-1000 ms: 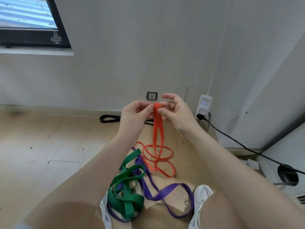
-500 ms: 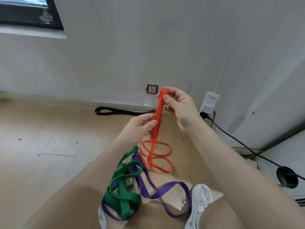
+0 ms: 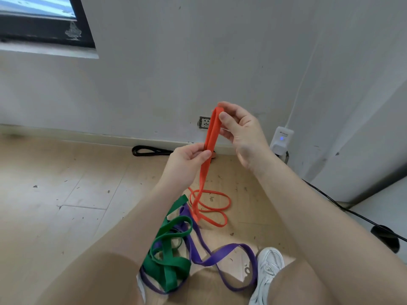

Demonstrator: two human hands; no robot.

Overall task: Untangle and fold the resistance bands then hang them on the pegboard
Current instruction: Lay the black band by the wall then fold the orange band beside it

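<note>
An orange resistance band (image 3: 211, 135) hangs doubled in front of me, its lower loops lying on the wooden floor. My right hand (image 3: 240, 130) pinches the folded top of it between thumb and fingers. My left hand (image 3: 189, 156) pinches both strands lower down. A green band (image 3: 167, 258) lies tangled on the floor between my legs, with a purple band (image 3: 220, 256) woven through it and looping out to the right. No pegboard is in view.
A white wall with a socket (image 3: 204, 122) stands ahead. A white plug-in adapter (image 3: 282, 137) and its black cable (image 3: 330, 199) run along the right. A black cord (image 3: 149, 150) lies by the skirting board. My white shoe (image 3: 267, 269) is beside the purple band.
My right hand has lifted the folded top of the orange band higher. My left hand has slid down the strands, drawing more band off the floor.
</note>
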